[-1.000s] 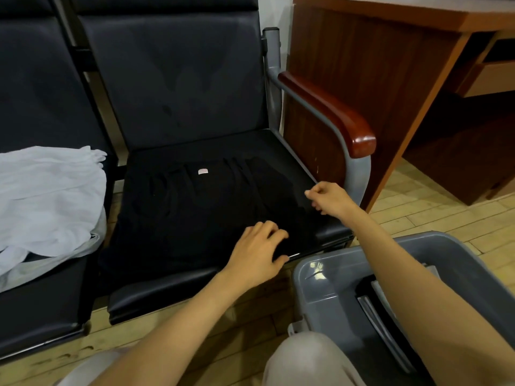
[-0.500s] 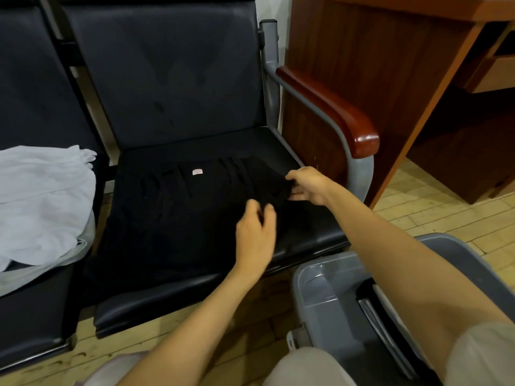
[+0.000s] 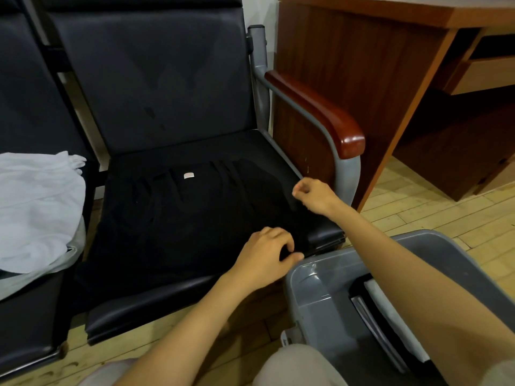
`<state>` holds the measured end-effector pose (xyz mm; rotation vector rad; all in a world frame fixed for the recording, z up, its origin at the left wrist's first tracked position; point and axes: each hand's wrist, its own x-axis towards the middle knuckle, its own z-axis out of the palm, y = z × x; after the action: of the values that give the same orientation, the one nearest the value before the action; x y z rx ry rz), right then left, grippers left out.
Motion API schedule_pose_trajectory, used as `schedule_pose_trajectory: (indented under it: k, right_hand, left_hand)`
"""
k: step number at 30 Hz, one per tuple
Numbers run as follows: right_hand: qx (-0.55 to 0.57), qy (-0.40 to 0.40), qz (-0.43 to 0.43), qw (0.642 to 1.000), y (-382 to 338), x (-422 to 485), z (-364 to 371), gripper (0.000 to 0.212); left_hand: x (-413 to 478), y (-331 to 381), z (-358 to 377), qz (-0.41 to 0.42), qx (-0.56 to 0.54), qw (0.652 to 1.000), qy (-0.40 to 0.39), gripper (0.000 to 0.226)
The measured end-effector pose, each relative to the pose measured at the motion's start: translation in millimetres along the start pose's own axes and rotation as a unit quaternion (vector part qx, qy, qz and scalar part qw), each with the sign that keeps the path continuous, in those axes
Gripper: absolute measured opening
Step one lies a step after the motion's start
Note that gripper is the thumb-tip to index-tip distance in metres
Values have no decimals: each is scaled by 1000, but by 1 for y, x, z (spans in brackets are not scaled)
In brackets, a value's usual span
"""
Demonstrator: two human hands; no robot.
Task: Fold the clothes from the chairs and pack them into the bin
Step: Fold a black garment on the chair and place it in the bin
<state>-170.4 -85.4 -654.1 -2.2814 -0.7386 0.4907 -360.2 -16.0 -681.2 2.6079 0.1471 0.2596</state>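
Black garment (image 3: 178, 218): flat on chair seat (image 3: 195, 146), label toward the seat's back. Left hand (image 3: 264, 254) at seat's front-right, pinching cloth. Right hand (image 3: 313, 196) at seat's right edge, fingers curled, grip unclear. Grey bin (image 3: 312, 296) beside seat's front-right corner.

Garment (image 3: 178, 218) on chair seat (image 3: 145, 310), bin (image 3: 312, 291) right, desk (image 3: 348, 65) behind.

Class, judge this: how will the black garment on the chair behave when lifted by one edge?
Probably floppy: the black garment lies flat with soft folds near its label. Likely light, being thin cloth. It may slide on the smooth seat.
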Motion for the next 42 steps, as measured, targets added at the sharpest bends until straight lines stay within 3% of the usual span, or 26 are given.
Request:
schedule_pose_trajectory:
  k: [3,7,14,18,21,23,25,26,27,30,33,35,38,40,42]
  right_hand:
    - [-42,-37,1,998,5,-4,8,17]
    - [-44,-8,-1,999,-9,12,15,24]
    - [-21,-1,29,999,-57,87,46,45]
    - [-69,-5,90,994,-73,126,62,67]
    - [-77,-41,94,992,-80,138,63,56]
    - [-162,31,-39,986,-80,136,64,33]
    - [-287,110,-231,923,-75,127,66,22]
    - [-318,91,-285,900,-70,123,69,21]
    - [-315,51,-303,898,-65,121,72,21]
    - [-128,-51,-201,970,-60,117,75,10]
    - [-9,18,-109,994,-58,126,81,5]
    - [-17,60,-75,995,-58,130,85,8]
    - [-29,36,-39,998,-63,131,86,12]
    - [-87,73,-81,990,-66,132,83,12]
    - [-137,170,-144,965,-65,134,74,14]
  left_hand:
    - [-3,1,1,10,10,999,36,29]
    - [2,-15,-11,-47,30,993,101,23]
    - [6,-67,-39,-171,124,976,44,49]
    - [5,-95,-48,-250,100,963,0,63]
    - [3,-96,-36,-269,116,955,-35,64]
    - [1,-94,-29,-270,146,950,-51,63]
    - [0,-93,-28,-273,156,947,-62,62]
    - [0,-93,-29,-274,156,947,-66,62]
    - [1,-93,-29,-274,155,947,-69,62]
    - [1,-93,-29,-268,157,948,-67,62]
    - [-1,-93,-29,-264,154,951,-57,62]
    - [0,-93,-30,-262,151,952,-58,62]
    - [0,-94,-30,-262,146,952,-58,62]
    - [1,-94,-29,-262,146,952,-58,62]
    - [1,-94,-29,-261,145,953,-59,62]
